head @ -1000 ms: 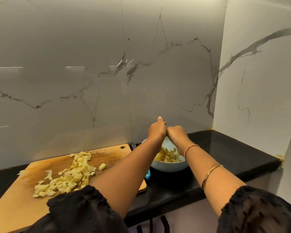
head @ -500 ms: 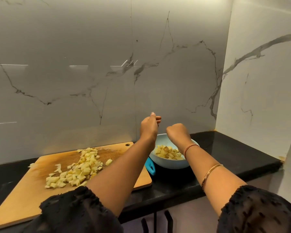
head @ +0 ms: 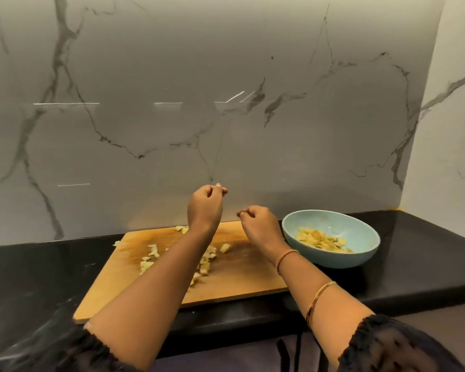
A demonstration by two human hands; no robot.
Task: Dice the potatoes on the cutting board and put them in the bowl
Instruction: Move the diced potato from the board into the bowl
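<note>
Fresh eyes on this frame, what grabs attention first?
Two bare forearms reach in from below, the left hand and right hand raised above the far part of the wooden cutting board, fingers curled. Pale diced potato lies scattered on the board, partly behind the left arm. To the right on the black counter sits a light blue bowl with more potato pieces in it.

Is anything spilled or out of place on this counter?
Yes. One diced potato piece lies on the black counter, just off the far left corner of the cutting board, apart from the other pieces. Nothing else stands out.
</note>
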